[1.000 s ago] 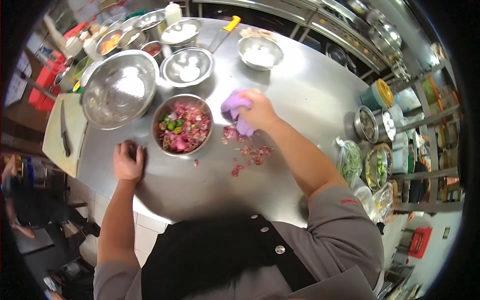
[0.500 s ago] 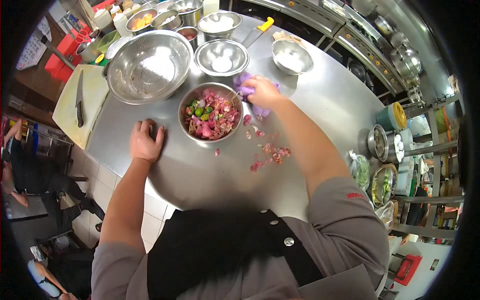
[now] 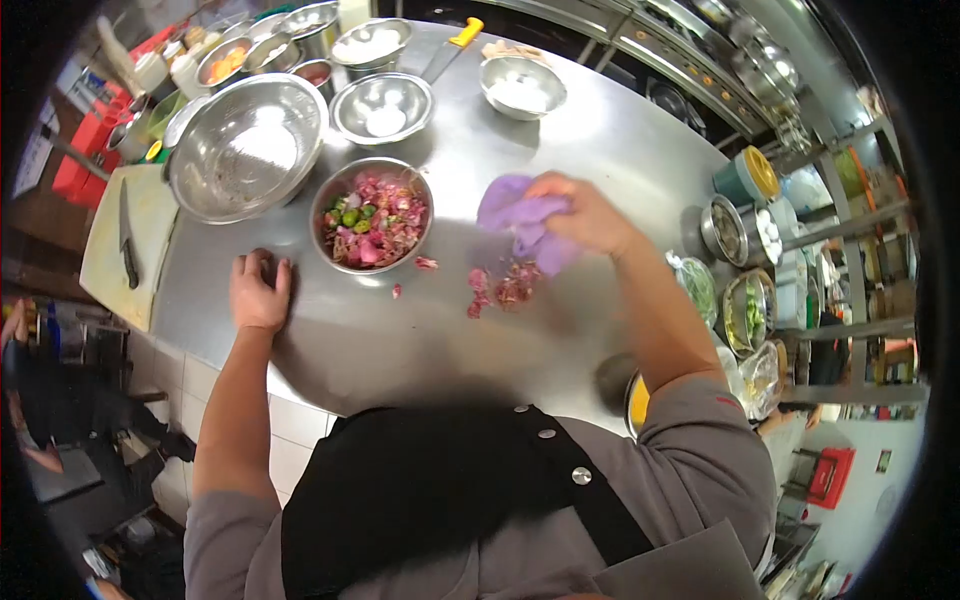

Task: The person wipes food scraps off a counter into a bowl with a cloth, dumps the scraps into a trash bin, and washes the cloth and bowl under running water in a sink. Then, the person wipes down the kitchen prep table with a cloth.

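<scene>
My right hand [image 3: 585, 215] grips a crumpled purple cloth [image 3: 520, 215] over the steel table [image 3: 400, 350]. Just below the cloth lies a small heap of pinkish-red peel scraps [image 3: 505, 287]. My left hand [image 3: 260, 292] rests on the tabletop near its left edge, fingers slightly apart and holding nothing. Between the hands stands a steel bowl [image 3: 322, 240] of reddish peels with several small green fruits [image 3: 352, 215]. Two small scraps [image 3: 426, 264] lie beside that bowl.
A large perforated bowl [image 3: 245, 150], a steel bowl [image 3: 382, 108] and another bowl [image 3: 522, 88] stand farther back, with a yellow-handled tool [image 3: 466, 33]. At left, a knife [image 3: 128, 250] lies on a cutting board [image 3: 110, 270]. Bagged greens [image 3: 693, 285] are at right.
My right hand has moved right and toward me with the cloth, away from the bowl. The scattered scraps are now closer together. My left hand stays on the table; the view has shifted.
</scene>
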A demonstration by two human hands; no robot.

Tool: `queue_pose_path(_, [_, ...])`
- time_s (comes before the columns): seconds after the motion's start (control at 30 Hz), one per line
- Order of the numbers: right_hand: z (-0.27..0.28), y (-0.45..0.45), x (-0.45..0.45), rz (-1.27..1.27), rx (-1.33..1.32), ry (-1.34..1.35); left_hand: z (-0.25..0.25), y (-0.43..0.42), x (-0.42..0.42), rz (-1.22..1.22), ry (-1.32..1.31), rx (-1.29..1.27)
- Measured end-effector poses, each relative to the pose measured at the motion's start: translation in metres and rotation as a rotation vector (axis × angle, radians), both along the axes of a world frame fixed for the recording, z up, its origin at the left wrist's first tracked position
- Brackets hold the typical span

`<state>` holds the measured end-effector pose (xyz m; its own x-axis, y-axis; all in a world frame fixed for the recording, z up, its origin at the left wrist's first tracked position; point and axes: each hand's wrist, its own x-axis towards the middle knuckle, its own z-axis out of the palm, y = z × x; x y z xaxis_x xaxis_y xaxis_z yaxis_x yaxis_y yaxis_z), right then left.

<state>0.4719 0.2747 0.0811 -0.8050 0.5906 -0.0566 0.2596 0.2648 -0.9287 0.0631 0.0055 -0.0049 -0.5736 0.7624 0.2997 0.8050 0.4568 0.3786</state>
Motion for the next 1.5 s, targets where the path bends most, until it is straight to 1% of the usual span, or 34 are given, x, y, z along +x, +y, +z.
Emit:
queue_pose_path(0.03, [0.012,0.013,0.021,-0.033,-0.107,0.008,0.000,0.000,0.001,-0.001,-0.017,0.013])
queue_pose_path(0.13, [0.031,0.044,0.077,-0.240,-0.132,0.078,0.005,0.002,0.006,-0.001,0.033,0.007])
queue_pose_path(0.17, [0.034,0.055,0.093,-0.320,-0.132,0.083,0.009,0.003,0.009,0.028,-0.005,-0.027])
queue_pose_path(0.2, [0.036,0.066,0.107,-0.398,-0.133,0.089,0.005,0.003,0.007,0.013,0.012,-0.010])
queue_pose_path(0.27, [0.027,0.086,0.133,-0.482,-0.146,0.128,-0.006,0.001,-0.001,-0.020,0.046,0.025])
queue_pose_path(0.3, [0.018,0.096,0.144,-0.524,-0.152,0.150,0.000,0.002,0.003,-0.016,0.020,0.011])
queue_pose_path(0.37, [-0.009,0.120,0.160,-0.692,-0.157,0.082,0.000,0.003,0.004,-0.012,0.016,0.002])
queue_pose_path(0.4, [-0.029,0.136,0.168,-0.774,-0.161,0.048,0.000,0.003,0.004,-0.008,0.015,-0.004])
queue_pose_path(0.43, [-0.059,0.159,0.180,-0.812,-0.100,-0.027,-0.001,0.004,0.003,-0.010,0.048,-0.003])
queue_pose_path(0.5, [-0.095,0.180,0.169,-0.841,0.111,-0.313,0.002,0.004,0.006,0.002,0.050,-0.019])
queue_pose_path(0.53, [-0.105,0.179,0.158,-0.853,0.213,-0.458,0.004,0.005,0.006,0.005,0.052,-0.029])
queue_pose_path(0.6, [-0.099,0.156,0.122,-0.784,0.272,-0.508,0.004,0.005,0.005,-0.004,0.054,-0.045])
queue_pose_path(0.67, [-0.088,0.125,0.086,-0.669,0.430,-0.609,0.004,0.005,0.005,-0.010,0.047,-0.060])
queue_pose_path(0.73, [-0.098,0.093,0.061,-0.582,0.584,-0.599,0.006,0.004,0.006,-0.005,0.037,-0.067])
queue_pose_path(0.87, [-0.099,0.001,0.012,-0.393,0.867,-0.599,-0.005,-0.003,-0.002,-0.049,0.056,0.019])
queue_pose_path(0.97, [-0.086,-0.061,-0.018,-0.328,0.688,-0.488,-0.005,-0.003,-0.006,-0.045,0.042,0.055])
queue_pose_path(1.07, [-0.094,-0.097,-0.039,-0.232,0.751,-0.446,-0.029,0.017,-0.026,-0.023,-0.216,0.203])
queue_pose_path(1.1, [-0.094,-0.107,-0.044,-0.246,0.727,-0.402,-0.028,0.027,-0.024,-0.055,-0.398,0.201])
queue_pose_path(1.13, [-0.089,-0.111,-0.044,-0.335,0.643,-0.346,-0.024,0.035,-0.017,-0.086,-0.581,0.196])
queue_pose_path(1.2, [-0.076,-0.120,-0.040,-0.488,0.462,-0.234,0.010,0.045,0.016,-0.090,-0.932,0.084])
queue_pose_path(1.27, [-0.055,-0.118,-0.022,-0.653,0.405,-0.064,0.028,0.048,0.035,-0.198,-1.091,0.000])
queue_pose_path(1.33, [-0.018,-0.118,0.007,-0.720,0.144,0.046,0.026,0.054,0.040,-0.214,-1.076,-0.074])
queue_pose_path(1.4, [-0.025,-0.102,0.036,-0.800,0.066,0.264,0.023,0.058,0.044,-0.192,-1.161,-0.076])
queue_pose_path(1.47, [-0.012,-0.108,0.054,-0.919,0.152,0.049,0.020,0.062,0.043,-0.190,-1.202,-0.096])
queue_pose_path(1.5, [-0.028,-0.099,0.072,-0.892,0.160,-0.072,0.020,0.064,0.041,-0.198,-1.200,-0.116])
